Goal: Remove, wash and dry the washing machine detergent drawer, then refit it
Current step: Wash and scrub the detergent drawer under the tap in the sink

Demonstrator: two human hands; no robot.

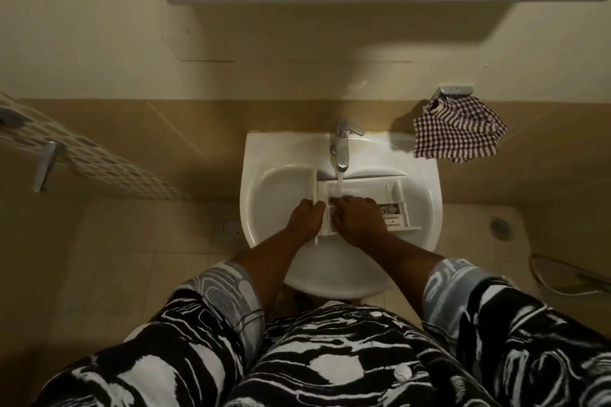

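The white detergent drawer (373,195) lies across the white basin (274,188), its front panel to the left. Water runs from the chrome tap (342,149) into the drawer's left compartment. My left hand (305,216) grips the drawer's front panel at the left end. My right hand (355,216) rests inside the drawer just right of the water stream, fingers bent down onto the plastic. The drawer's right compartments show past my right hand.
A checked cloth (458,130) hangs from a chrome holder (451,92) on the wall to the right of the basin. A perforated white rack (99,158) sticks out at the left. Floor drains (230,226) sit on both sides.
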